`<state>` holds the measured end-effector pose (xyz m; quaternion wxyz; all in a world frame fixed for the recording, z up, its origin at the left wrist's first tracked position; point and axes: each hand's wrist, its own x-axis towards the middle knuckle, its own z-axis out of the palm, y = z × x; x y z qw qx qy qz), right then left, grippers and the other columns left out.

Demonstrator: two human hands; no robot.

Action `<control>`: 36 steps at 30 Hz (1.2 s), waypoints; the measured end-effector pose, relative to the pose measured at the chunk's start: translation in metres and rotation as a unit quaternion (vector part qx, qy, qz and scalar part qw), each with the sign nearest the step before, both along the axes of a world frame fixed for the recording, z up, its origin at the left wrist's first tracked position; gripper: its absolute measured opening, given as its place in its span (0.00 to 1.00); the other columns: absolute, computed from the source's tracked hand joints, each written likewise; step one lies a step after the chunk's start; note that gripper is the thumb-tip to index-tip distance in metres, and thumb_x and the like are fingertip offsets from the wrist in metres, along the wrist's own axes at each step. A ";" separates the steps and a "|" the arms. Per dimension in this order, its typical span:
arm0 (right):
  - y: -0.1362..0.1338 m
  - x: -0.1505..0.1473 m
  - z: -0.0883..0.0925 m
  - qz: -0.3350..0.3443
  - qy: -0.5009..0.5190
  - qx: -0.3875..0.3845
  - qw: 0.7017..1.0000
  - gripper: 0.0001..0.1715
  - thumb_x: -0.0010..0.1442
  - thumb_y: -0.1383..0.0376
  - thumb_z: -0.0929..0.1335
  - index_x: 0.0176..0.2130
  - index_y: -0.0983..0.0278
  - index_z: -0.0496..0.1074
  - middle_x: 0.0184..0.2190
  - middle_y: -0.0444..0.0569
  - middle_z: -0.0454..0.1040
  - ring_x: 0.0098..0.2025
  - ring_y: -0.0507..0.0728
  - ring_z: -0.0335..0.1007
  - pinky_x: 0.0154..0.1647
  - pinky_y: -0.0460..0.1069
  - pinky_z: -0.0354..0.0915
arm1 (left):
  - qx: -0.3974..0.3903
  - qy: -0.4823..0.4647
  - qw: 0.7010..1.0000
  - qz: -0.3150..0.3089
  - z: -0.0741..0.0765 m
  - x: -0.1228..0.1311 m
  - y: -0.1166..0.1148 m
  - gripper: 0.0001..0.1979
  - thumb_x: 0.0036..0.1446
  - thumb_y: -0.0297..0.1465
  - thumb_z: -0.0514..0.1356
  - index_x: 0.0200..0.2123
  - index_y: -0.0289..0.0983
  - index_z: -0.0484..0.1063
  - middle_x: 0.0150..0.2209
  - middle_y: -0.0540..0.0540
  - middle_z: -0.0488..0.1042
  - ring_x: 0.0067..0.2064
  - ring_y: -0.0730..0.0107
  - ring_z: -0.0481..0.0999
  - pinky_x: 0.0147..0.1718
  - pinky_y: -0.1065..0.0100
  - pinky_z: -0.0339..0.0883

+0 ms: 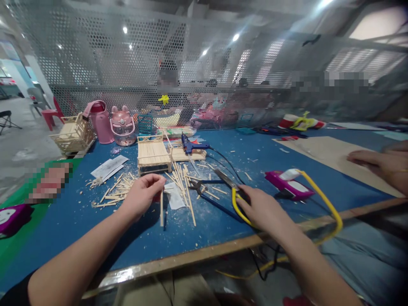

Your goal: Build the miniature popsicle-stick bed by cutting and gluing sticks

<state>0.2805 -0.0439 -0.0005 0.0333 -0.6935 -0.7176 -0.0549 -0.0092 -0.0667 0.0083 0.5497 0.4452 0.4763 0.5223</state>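
Head view: just beyond the near edge of the blue table (140,244), the left hand (146,189) pinches one end of a thin stick (161,210) between thumb and fingertips, its free end pointing back toward the person; whether that end touches the tabletop, I cannot tell. The right hand (263,206) has its fingers closed around a yellow-handled cutter (236,199), whose blades I cannot judge as parted or together.

The stick looks like plain wood: probably very light, fairly stiff, dry rather than slippery, and apt to snap or splinter if bent. A light fingertip hold near one end should suit it, leaving the length bare; the cutter, likely heavier, wants a grip around its handles.

Just left of the cutter lie blue-handled pliers (198,187), then loose sticks (119,193) amid crumbs. Farther back stand a little stick bed (153,153) and a glue gun (193,147), with a mesh screen (121,63) behind.
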 end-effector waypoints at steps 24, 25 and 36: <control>0.031 -0.110 0.011 0.446 0.343 -0.141 0.815 0.23 0.65 0.59 0.54 0.25 0.65 0.64 0.21 0.42 0.63 0.24 0.49 0.58 0.28 0.46 0.55 | 0.182 0.548 0.813 -0.075 -0.020 0.002 0.008 0.39 0.48 0.36 0.61 0.62 0.36 0.50 0.49 0.36 0.67 0.51 0.52 0.63 0.50 0.53 0.59; 0.029 -0.112 0.010 0.442 0.324 -0.132 0.826 0.21 0.65 0.61 0.54 0.25 0.65 0.63 0.21 0.42 0.63 0.24 0.49 0.57 0.28 0.46 0.55 | 0.167 0.567 0.802 -0.087 -0.019 0.003 0.008 0.39 0.49 0.37 0.61 0.62 0.36 0.49 0.48 0.36 0.67 0.50 0.51 0.64 0.49 0.54 0.59; 0.024 -0.121 0.006 0.444 0.216 -0.090 0.865 0.17 0.64 0.65 0.54 0.28 0.65 0.65 0.24 0.47 0.68 0.27 0.52 0.61 0.31 0.46 0.54 | 0.130 0.627 0.761 -0.108 -0.014 0.007 0.013 0.40 0.48 0.41 0.60 0.62 0.38 0.50 0.43 0.36 0.69 0.47 0.50 0.67 0.46 0.55 0.61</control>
